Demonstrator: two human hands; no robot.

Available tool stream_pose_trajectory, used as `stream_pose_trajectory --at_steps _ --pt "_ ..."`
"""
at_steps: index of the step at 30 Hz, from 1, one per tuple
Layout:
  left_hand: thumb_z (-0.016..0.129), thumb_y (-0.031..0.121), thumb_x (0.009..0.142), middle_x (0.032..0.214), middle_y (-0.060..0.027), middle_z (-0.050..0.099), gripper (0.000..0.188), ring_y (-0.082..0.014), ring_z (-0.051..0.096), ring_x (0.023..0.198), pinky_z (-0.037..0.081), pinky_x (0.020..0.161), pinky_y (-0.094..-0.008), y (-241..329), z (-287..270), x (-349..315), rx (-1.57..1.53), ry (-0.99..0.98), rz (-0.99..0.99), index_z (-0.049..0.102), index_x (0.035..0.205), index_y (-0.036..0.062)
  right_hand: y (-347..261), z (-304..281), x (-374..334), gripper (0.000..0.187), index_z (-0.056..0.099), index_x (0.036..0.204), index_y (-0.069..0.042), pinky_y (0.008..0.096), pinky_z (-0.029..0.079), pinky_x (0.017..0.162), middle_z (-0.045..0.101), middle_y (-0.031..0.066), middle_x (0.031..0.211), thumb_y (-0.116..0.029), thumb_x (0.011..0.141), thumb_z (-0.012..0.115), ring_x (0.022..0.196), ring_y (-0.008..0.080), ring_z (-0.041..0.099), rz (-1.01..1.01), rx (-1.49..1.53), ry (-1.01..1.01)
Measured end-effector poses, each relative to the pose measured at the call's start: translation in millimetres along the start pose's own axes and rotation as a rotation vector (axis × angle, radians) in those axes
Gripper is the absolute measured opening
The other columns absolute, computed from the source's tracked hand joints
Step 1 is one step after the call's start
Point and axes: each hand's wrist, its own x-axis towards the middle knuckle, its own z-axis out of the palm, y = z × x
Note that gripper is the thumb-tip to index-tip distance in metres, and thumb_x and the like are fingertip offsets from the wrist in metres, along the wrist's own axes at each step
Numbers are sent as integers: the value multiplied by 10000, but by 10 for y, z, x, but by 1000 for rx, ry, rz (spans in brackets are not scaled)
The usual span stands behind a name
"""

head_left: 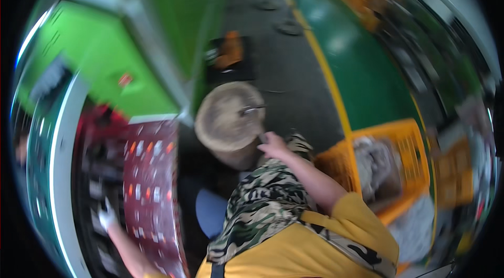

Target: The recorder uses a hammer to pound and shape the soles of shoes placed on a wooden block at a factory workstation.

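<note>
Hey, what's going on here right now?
The picture is blurred by motion. A person in a yellow shirt with a camouflage cloth over the shoulder reaches the right hand to the edge of a round wooden block. The left hand, in a white glove, is down by a dark red patterned panel. An orange crate holding pale material sits to the right on the floor.

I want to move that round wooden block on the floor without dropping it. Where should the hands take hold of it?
Grip the round wooden block low on its curved side wall, one hand on each opposite side, coming from above. It stands upright like a stump with a flat top, so the top gives no hold. Keep clear of the metal tool lying on top. The right hand is already at its near edge.
</note>
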Motion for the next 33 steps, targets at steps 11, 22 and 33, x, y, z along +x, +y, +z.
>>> stream_pose_trajectory --at_steps 11,22,33 --pt "617 342 984 1339 -257 587 555 -390 584 1208 465 1046 -449 955 -297 567 121 230 141 507 1358 -54 29 232 -232 457 462 1248 23 410 556 557 691 198 843 -186 927 710 564 246 680 1 48 -30" --pt "620 407 949 1046 -309 686 513 -442 684 919 558 810 -519 2184 -78 -1009 59 193 18 582 1120 -74 465 250 -18 525 547 1234 20 482 526 918 683 275 1129 -348 904 723 1107 408 666 -125 -39 182" --pt "478 243 1056 1329 -84 638 510 -166 690 947 490 661 -189 2674 525 -1698 -1165 -135 232 429 1509 13 -614 -962 -1169 223 670 1099 -18 313 548 750 709 60 922 -151 941 752 838 132 669 -751 756 41"
